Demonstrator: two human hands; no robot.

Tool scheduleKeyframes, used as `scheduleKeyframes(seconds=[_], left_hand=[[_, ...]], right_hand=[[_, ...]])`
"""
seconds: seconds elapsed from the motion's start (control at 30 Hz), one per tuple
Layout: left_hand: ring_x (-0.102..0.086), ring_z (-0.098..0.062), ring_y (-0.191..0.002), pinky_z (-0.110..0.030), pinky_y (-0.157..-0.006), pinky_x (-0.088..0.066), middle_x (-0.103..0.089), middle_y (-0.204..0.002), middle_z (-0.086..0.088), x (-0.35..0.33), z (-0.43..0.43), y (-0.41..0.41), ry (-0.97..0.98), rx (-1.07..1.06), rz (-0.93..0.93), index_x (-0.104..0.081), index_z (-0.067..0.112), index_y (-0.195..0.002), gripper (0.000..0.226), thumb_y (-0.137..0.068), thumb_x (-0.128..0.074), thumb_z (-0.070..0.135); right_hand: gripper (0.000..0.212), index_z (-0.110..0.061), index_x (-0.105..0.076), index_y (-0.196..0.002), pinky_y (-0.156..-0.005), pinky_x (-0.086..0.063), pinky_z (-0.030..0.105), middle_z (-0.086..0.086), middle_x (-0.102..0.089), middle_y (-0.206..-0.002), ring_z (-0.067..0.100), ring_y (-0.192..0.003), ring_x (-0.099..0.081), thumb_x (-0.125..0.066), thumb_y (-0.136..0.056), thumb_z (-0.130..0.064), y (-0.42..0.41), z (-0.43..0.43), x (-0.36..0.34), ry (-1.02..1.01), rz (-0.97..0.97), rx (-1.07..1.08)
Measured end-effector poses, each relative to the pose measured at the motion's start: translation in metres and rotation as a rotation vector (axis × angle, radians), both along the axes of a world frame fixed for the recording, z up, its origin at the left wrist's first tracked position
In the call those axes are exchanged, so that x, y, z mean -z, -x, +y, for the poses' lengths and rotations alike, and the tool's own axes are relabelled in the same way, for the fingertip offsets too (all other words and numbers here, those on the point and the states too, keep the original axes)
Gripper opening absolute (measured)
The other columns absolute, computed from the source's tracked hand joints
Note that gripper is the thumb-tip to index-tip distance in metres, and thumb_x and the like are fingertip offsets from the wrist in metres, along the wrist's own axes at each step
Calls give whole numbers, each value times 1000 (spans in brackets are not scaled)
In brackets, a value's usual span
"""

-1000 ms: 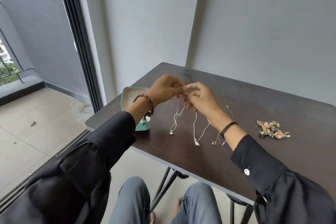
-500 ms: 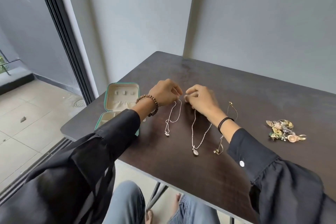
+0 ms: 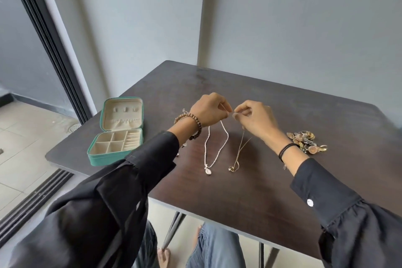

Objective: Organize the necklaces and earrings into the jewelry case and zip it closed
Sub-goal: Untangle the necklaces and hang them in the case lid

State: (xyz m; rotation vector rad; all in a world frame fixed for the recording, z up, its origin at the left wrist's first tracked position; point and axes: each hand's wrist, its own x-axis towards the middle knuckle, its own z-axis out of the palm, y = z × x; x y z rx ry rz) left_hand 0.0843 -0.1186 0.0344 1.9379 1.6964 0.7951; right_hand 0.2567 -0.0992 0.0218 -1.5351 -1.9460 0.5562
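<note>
A teal jewelry case (image 3: 102,159) lies open at the table's left edge, its beige lid flat behind the divided tray. A silver necklace (image 3: 226,139) with a pendant lies on the dark table (image 3: 272,180) in front of me. My left hand (image 3: 208,109) and my right hand (image 3: 256,119) each pinch its upper chain ends, close together just above the table. A gold necklace (image 3: 234,167) lies to its right, its chain running up under my right hand. A heap of earrings (image 3: 306,141) sits right of my right wrist.
A further thin chain (image 3: 184,111) shows beside my left wrist, mostly hidden by the arm. The table stands in a wall corner, and its left edge is close to a sliding door track (image 3: 32,202). My knees are under the near edge.
My hands came down from above the table to just over it, so the hanging necklaces now lie flat. The view shifted, and the whole case shows.
</note>
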Motion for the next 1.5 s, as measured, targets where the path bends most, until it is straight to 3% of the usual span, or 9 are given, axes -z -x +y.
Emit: scheduleKeyframes(seconds=[0.17,0.37,0.6,0.73,0.97,1.17,1.27,1.37,1.5], left_hand=[[-71,-17,-96,-37,-91,-57,-76,-95,4,8,9,-35,37,5,6,-78,24,-94,14,-85,-70,18],[-69,-24,-103,-39,-92,-54,-76,-102,2,17,19,-62,-5,-109,71,-78,27,-95,13,-85,-71,28],[-66,-23,-104,-39,-98,-43,-75,-103,3,23,28,-71,-17,-198,112,-77,25,-93,12,-86,-73,34],[-66,-23,-102,-39,-94,-36,-75,-98,3,28,31,-72,-12,-214,140,-76,25,-91,11,-85,-70,32],[-67,-24,-97,-36,-89,-37,-75,-93,3,30,35,-63,-4,-257,160,-77,25,-91,16,-82,-65,20],[-67,-25,-99,-36,-91,-40,-75,-95,1,32,36,-61,-5,-257,173,-77,25,-93,15,-84,-65,25],[-67,-25,-99,-36,-90,-37,-75,-95,1,33,38,-61,-18,-266,184,-78,26,-93,15,-86,-65,26],[-67,-25,-100,-36,-90,-36,-75,-96,2,34,39,-60,-23,-272,192,-77,26,-95,15,-87,-65,28],[-66,-24,-101,-36,-90,-35,-75,-98,2,36,39,-59,-32,-271,194,-77,26,-96,15,-88,-65,30]], right_hand=[[8,-23,-73,-96,-75,-39,20,-6,-67,-85,14,-85,-62,-74,-91,-28,-33,8,0,-12,-81,69],[17,-15,-76,-101,-78,-38,18,2,-74,-102,17,-97,-63,-60,-95,-13,-53,20,10,-37,-128,138],[17,-16,-79,-84,-82,-54,34,4,-74,-85,26,-100,-67,-69,-92,-27,-42,30,17,-21,-127,116],[23,-26,-68,-66,-82,-57,36,-1,-68,-76,26,-96,-69,-74,-87,-29,-36,36,18,11,-128,140],[24,-14,-79,-95,-86,-52,30,4,-72,-96,25,-104,-65,-56,-92,-7,-45,41,15,12,-187,94],[13,-30,-77,-94,-84,-55,37,-4,-73,-100,20,-102,-64,-64,-94,-30,-41,47,16,-4,-237,33],[11,-33,-78,-96,-74,-47,33,-10,-67,-93,17,-97,-61,-70,-92,-39,-41,48,11,-11,-306,21],[10,-33,-79,-90,-69,-40,29,-15,-61,-79,15,-88,-58,-75,-88,-42,-42,49,6,5,-327,42],[11,-30,-76,-84,-71,-42,31,-6,-68,-90,22,-99,-65,-73,-90,-38,-36,50,5,2,-371,34]])
